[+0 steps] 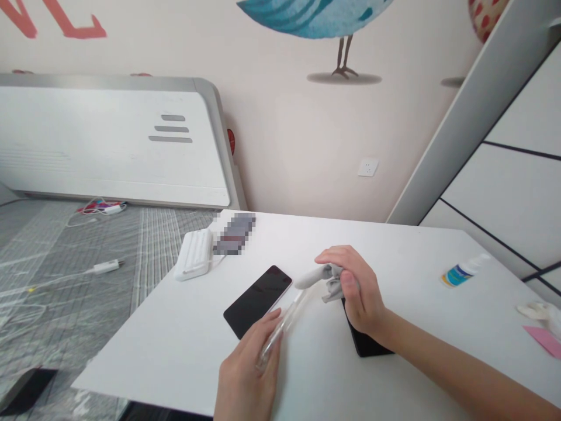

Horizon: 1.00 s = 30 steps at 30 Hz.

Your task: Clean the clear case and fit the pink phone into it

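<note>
A clear phone case (pixel 284 327), seen nearly edge-on, is gripped along its near end by my left hand (pixel 250 368). In my right hand (pixel 357 289) is a bunched light grey cloth (pixel 316 277), pinched between thumb and fingers. One fold of the cloth lies at the far end of the case; whether it presses on it I cannot tell. A phone with a dark screen (pixel 258 298) lies on the white table just left of the case. Under my right hand rests another black phone-like device (pixel 368 344), mostly covered by the hand and forearm.
A white power bank (pixel 194 254) and a pixelated dark item (pixel 236 234) lie at the table's far left. To the right is a spray bottle (pixel 462 272), with a pink slip (pixel 543 340) by the edge. A bed with cables (pixel 105 267) adjoins the left side.
</note>
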### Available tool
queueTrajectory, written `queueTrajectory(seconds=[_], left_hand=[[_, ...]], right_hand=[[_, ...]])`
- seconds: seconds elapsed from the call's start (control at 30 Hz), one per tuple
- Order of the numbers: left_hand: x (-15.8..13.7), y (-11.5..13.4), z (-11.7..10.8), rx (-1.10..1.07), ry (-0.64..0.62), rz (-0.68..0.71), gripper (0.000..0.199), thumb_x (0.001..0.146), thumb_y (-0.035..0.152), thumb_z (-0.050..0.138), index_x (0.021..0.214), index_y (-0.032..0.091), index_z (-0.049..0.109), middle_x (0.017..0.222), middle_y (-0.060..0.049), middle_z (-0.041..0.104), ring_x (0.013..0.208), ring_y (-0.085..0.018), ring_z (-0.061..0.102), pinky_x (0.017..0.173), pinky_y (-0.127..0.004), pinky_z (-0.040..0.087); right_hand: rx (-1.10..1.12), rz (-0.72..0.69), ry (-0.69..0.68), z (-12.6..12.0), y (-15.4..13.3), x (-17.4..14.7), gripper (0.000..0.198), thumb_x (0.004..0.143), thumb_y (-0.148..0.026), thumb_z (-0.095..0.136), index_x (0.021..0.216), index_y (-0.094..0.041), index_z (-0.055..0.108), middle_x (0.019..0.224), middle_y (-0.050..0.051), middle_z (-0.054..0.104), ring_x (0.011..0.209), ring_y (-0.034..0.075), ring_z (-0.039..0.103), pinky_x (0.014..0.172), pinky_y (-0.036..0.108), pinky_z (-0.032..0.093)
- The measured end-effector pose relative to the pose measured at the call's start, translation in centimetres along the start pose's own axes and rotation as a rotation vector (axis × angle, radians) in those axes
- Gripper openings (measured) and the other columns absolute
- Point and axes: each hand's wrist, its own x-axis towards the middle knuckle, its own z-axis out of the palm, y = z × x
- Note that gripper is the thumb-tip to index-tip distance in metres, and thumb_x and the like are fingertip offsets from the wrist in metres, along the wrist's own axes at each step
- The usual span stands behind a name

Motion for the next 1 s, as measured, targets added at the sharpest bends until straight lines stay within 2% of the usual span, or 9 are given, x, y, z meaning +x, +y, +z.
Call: queueTrajectory(seconds=[0.07, 0.17, 0.3, 0.4, 0.53, 0.63, 0.77, 0.87, 1.0], left_hand=[[0.3, -0.1, -0.3, 0.055, 0.019, 0.061, 0.022, 0.100, 0.032, 0.061, 0.116, 0.030, 0.076, 0.123, -0.002, 0.077, 0.107, -0.021, 0.077, 0.095, -0.028, 0.061], [0.6, 0.3, 0.1, 0.073, -0.043, 0.110, 0.028, 0.103, 0.028, 0.055, 0.122, 0.027, 0.075, 0.112, -0.005, 0.077, 0.089, -0.017, 0.077, 0.076, -0.023, 0.062], [0.6, 0.9, 0.8, 0.165, -0.105, 0.196, 0.036, 0.103, 0.023, 0.049, 0.134, 0.025, 0.069, 0.094, -0.004, 0.073, 0.077, -0.017, 0.074, 0.069, -0.024, 0.059], [0.4, 0.6, 1.2, 0.252, -0.099, 0.230, 0.031, 0.101, 0.017, 0.045, 0.112, 0.022, 0.074, 0.088, -0.004, 0.071, 0.072, -0.017, 0.073, 0.064, -0.025, 0.057], [0.1, -0.2, 1.4, 0.307, -0.008, 0.342, 0.023, 0.087, 0.014, 0.045, 0.078, 0.020, 0.065, 0.072, -0.006, 0.069, 0.060, -0.022, 0.071, 0.052, -0.029, 0.054], [0.3, 0.2, 1.2, 0.288, -0.044, 0.316, 0.024, 0.093, 0.015, 0.044, 0.083, 0.021, 0.065, 0.074, -0.004, 0.069, 0.061, -0.020, 0.070, 0.054, -0.028, 0.053], [0.8, 1.1, 0.9, 0.261, -0.131, 0.238, 0.028, 0.107, 0.021, 0.040, 0.093, 0.023, 0.065, 0.079, -0.001, 0.067, 0.062, -0.015, 0.067, 0.058, -0.025, 0.050], [0.6, 0.7, 1.2, 0.288, -0.094, 0.267, 0.028, 0.102, 0.017, 0.041, 0.087, 0.022, 0.063, 0.077, -0.002, 0.067, 0.061, -0.016, 0.068, 0.056, -0.025, 0.050], [0.0, -0.2, 1.4, 0.321, -0.030, 0.331, 0.021, 0.086, 0.011, 0.044, 0.078, 0.022, 0.060, 0.068, -0.004, 0.066, 0.055, -0.020, 0.067, 0.051, -0.028, 0.049]], right_hand=[[-0.034, 0.006, -0.014, 0.1, 0.6, 0.0, 0.036, 0.109, -0.024, 0.032, 0.122, -0.022, 0.065, 0.113, 0.009, 0.072, 0.110, 0.025, 0.065, 0.096, 0.045, 0.051], [-0.162, 0.018, -0.035, 0.0, 2.2, 0.0, 0.034, 0.109, -0.021, 0.033, 0.124, -0.021, 0.064, 0.116, 0.009, 0.073, 0.112, 0.024, 0.064, 0.098, 0.046, 0.051], [-0.284, -0.012, -0.178, 0.9, 2.9, -0.8, 0.033, 0.108, -0.022, 0.040, 0.131, -0.020, 0.063, 0.125, 0.010, 0.072, 0.118, 0.026, 0.063, 0.105, 0.049, 0.050], [-0.314, -0.078, -0.386, 2.7, 0.6, -2.8, 0.035, 0.108, -0.026, 0.040, 0.135, -0.017, 0.062, 0.131, 0.010, 0.072, 0.128, 0.025, 0.060, 0.121, 0.054, 0.036], [-0.249, -0.340, -0.579, 4.6, -1.9, -5.0, 0.045, 0.108, -0.036, 0.041, 0.143, -0.012, 0.056, 0.141, 0.009, 0.068, 0.144, 0.022, 0.049, 0.133, 0.048, 0.012], [-0.320, -0.395, -0.600, 3.7, 0.1, -4.0, 0.044, 0.107, -0.033, 0.041, 0.144, -0.012, 0.055, 0.140, 0.009, 0.068, 0.144, 0.024, 0.048, 0.132, 0.052, 0.014], [-0.543, -0.187, -0.585, 2.0, 2.9, -1.8, 0.043, 0.106, -0.023, 0.041, 0.144, -0.012, 0.056, 0.140, 0.013, 0.067, 0.139, 0.032, 0.052, 0.125, 0.065, 0.026], [-0.458, -0.183, -0.620, 2.6, 0.7, -2.5, 0.045, 0.105, -0.024, 0.043, 0.147, -0.013, 0.054, 0.144, 0.011, 0.065, 0.142, 0.028, 0.048, 0.129, 0.060, 0.021], [-0.256, -0.411, -0.675, 3.9, -1.8, -3.9, 0.044, 0.105, -0.033, 0.047, 0.143, -0.013, 0.056, 0.143, 0.006, 0.067, 0.144, 0.022, 0.046, 0.134, 0.046, 0.006]])
